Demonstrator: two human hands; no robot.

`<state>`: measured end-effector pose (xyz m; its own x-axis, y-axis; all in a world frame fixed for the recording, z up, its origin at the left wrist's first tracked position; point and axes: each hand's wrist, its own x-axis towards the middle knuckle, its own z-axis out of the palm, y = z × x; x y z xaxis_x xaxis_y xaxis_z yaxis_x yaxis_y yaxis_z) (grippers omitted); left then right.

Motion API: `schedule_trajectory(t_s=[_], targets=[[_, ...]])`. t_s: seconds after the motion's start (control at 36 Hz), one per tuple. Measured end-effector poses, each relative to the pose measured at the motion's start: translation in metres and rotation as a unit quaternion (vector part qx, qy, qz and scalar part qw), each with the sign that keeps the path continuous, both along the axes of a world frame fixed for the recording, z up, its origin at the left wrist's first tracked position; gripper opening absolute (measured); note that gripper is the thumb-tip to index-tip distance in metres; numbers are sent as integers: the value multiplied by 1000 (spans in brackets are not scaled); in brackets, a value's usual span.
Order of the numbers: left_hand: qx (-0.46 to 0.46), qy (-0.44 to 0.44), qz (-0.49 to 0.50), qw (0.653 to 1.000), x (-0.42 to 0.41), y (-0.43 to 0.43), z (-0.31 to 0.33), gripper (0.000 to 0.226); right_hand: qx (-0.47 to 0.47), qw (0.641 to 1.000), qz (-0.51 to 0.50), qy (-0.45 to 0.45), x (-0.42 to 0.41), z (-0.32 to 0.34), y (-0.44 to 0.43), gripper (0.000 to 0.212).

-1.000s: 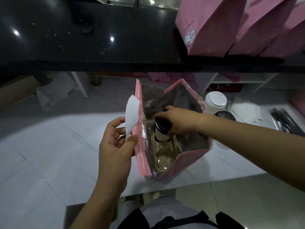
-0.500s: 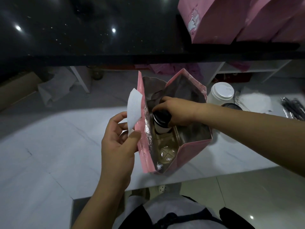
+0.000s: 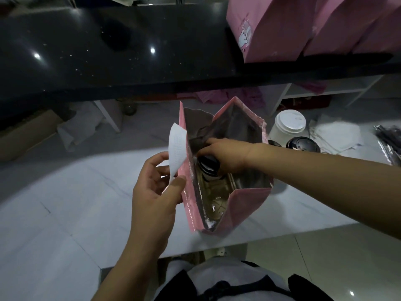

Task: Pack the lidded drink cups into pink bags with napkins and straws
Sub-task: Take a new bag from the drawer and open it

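Note:
An open pink bag with a silver lining stands on the white counter. Inside it lies a brown cup carrier. My right hand reaches into the bag and grips a white cup with a black lid over the carrier's far slot. My left hand pinches the bag's left rim together with a white napkin that sticks up outside the bag.
A white-lidded cup and a black-lidded cup stand right of the bag. Napkins and wrapped straws lie at the far right. Closed pink bags sit on the black upper counter.
My right hand has gone a little deeper into the bag with the black-lidded cup. The left hand keeps its pinch on the rim and napkin.

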<state>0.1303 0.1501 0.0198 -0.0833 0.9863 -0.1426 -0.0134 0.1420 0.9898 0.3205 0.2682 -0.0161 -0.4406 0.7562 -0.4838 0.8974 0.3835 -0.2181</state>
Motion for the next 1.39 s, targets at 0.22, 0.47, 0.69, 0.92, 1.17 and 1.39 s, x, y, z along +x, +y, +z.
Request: schedule_trajectory(t_s=[0.22,0.47,0.69,0.92,1.17,1.39], targets=[[10,9,24,1000,-7,2,4,33,-2,952,-135,273,19,105,-35,42],[36,53,34,997,-13,12,10,36,112,891,-352,263,123,64,-61,46],[65,193,-39,978,-15,7,25,39,74,978,-184,-64,125,-6,-50,96],[102,244,-34,964,-13,-1,27,38,94,976,-190,-46,126,-15,-41,80],[269,412,-36,870,-25,4,27,65,175,938,-295,52,123,52,-65,80],[197,469,-185,841,-20,10,31,41,403,874,-226,154,84,139,-111,79]])
